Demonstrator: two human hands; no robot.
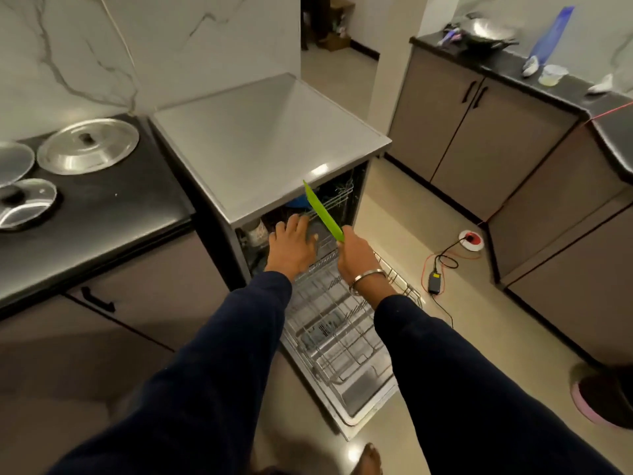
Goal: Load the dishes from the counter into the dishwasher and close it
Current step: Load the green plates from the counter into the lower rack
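Observation:
The dishwasher [260,138] stands open, its door [363,402] folded down to the floor and the lower wire rack [329,323] pulled out over it. My right hand [356,255] grips a flat green plastic utensil [322,210] by its lower end, the blade pointing up toward the dishwasher opening. My left hand [293,246] reaches into the opening with fingers spread, at the upper rack [337,197]; what it touches is hidden. On the black counter [113,214] at left lie a steel lid [87,145], a glass lid [25,204] and part of another lid [13,162].
A black adapter [435,282] with red and black cables lies on the floor right of the door, plugged into a round floor socket [472,240]. Cabinets [479,132] line the right side, with a wok [486,36] and containers on top. My foot [370,457] is near the door.

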